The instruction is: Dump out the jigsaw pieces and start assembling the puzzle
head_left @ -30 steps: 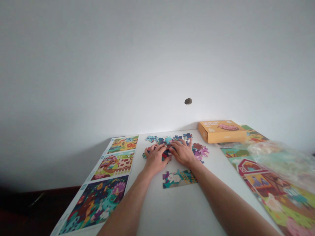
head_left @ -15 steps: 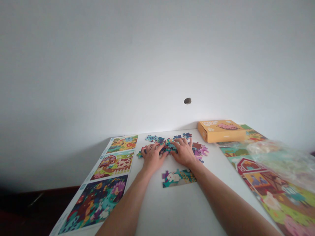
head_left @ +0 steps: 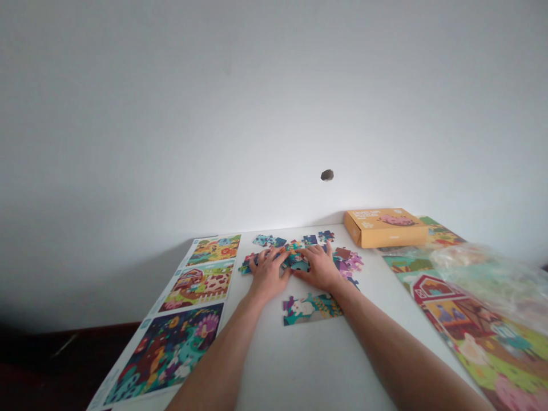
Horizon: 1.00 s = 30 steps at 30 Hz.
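Note:
Both my hands lie flat on a heap of loose coloured puzzle pieces (head_left: 347, 260) at the far middle of a white table (head_left: 308, 365). My left hand (head_left: 266, 273) has its fingers spread over the left side of the heap. My right hand (head_left: 317, 266) rests beside it, fingers stretched out over teal pieces. Nearer to me lies a joined strip of pieces (head_left: 310, 308) with a white rabbit on it, untouched.
A long picture sheet (head_left: 188, 311) with three printed scenes runs along the left table edge. An orange puzzle box (head_left: 385, 227) stands at the back right. A large farm poster (head_left: 466, 319) and a clear plastic bag (head_left: 492, 279) cover the right side. A white wall rises behind.
Both hands have slid a little over the heap, spreading the pieces; some now lie further left. The joined strip has not moved.

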### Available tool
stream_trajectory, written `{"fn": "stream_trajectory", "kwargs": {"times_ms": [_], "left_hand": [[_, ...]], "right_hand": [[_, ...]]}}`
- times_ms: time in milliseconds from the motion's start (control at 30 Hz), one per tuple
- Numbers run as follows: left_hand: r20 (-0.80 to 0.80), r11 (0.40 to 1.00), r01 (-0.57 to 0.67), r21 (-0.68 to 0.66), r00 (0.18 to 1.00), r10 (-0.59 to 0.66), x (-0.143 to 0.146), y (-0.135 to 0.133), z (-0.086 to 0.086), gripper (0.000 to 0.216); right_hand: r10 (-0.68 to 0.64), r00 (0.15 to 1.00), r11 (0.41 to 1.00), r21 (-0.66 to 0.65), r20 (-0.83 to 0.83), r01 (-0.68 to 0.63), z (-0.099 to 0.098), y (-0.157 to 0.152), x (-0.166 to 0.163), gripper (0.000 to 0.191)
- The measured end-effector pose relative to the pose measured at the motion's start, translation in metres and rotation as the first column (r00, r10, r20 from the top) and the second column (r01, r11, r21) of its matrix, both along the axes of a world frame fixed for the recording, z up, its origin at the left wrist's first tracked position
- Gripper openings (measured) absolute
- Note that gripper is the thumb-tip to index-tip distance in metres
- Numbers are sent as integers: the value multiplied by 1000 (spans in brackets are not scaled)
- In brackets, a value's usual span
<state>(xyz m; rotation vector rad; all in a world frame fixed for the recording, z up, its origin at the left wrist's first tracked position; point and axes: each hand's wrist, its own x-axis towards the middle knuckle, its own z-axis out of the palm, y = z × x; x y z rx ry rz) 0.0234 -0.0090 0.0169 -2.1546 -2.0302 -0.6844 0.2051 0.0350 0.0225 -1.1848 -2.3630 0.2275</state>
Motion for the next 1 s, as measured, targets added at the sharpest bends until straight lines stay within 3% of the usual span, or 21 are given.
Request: {"fn": "stream_trajectory", "kwargs": {"times_ms": [133, 300, 433, 633, 833, 1000], "left_hand": [[28, 997, 72, 4, 997, -72, 0, 0, 1, 35], [87, 998, 45, 41, 995, -48, -1, 3, 0, 22], [81, 996, 24, 85, 996, -31, -2, 3, 0, 28], [79, 987, -55, 151, 996, 44, -3, 1, 7, 42], [89, 965, -248, 90, 967, 240, -7, 4, 5, 40], [107, 964, -261, 54, 961, 254, -7, 6, 2, 45]], "right_hand": [[47, 999, 999, -13, -24, -48, 1, -1, 0, 59], [-44, 998, 999, 2, -49, 44, 2, -1, 3, 54], [-163, 986, 987, -16, -37, 163, 1, 0, 4, 54], [-231, 973, 973, -21, -12, 231, 2, 0, 4, 49], [-92, 992, 995, -33, 91, 96, 4, -4, 2, 48], [-18, 990, 1000, -21, 140, 22, 3, -6, 0, 41]]}}
